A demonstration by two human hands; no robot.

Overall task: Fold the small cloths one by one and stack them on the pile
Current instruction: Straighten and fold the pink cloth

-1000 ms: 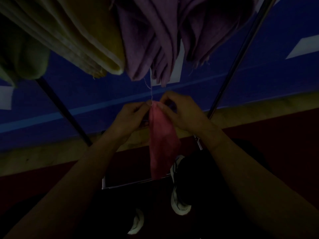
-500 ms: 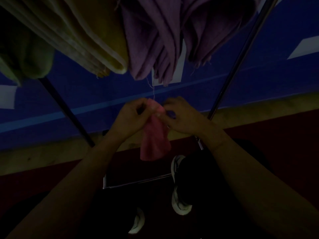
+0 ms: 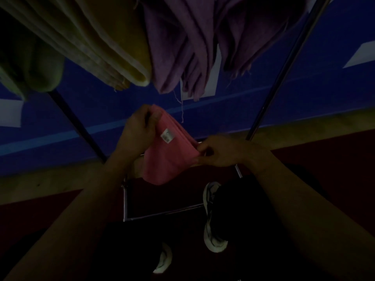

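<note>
1. Dim light here, and the pink cloth [image 3: 168, 157] sits at the centre of the view, held up in the air between both hands, with nothing under it but the floor far below.
2. The left hand [image 3: 138, 128] grips the cloth's upper corner at about 11 o'clock from the cloth's middle, its fingers [image 3: 151, 118] curled over the top edge and clamped on the fabric.
3. The right hand [image 3: 221, 152] pinches the opposite corner at about 3 o'clock, thumb and fingers closed together on the layered edge.
4. The cloth is folded into several layers; the stacked edges show along its upper right side, running from the left hand down to the right hand.
5. A small white label [image 3: 167, 135] lies on the cloth's upper face, just below that layered edge.
6. The lower part of the cloth hangs free toward 6 o'clock, ending in a blunt corner.
7. Up at 12 o'clock, purple cloths [image 3: 182, 43] hang in folds, loose threads trailing from them just above the pink cloth.
8. At 11 o'clock hangs a yellow towel [image 3: 105, 43], touching the purple cloths on its right side.
9. At 10 o'clock, a green cloth [image 3: 34, 65] hangs near the left edge of the view.
10. A metal rack frame [image 3: 162, 214] crosses the floor at 6 o'clock, and one of its poles [image 3: 284, 63] rises toward 1 o'clock.
11. A white-soled shoe [image 3: 213, 220] shows at 5 o'clock beside the frame; a second shoe [image 3: 163, 260] peeks out lower, at 6 o'clock.
</note>
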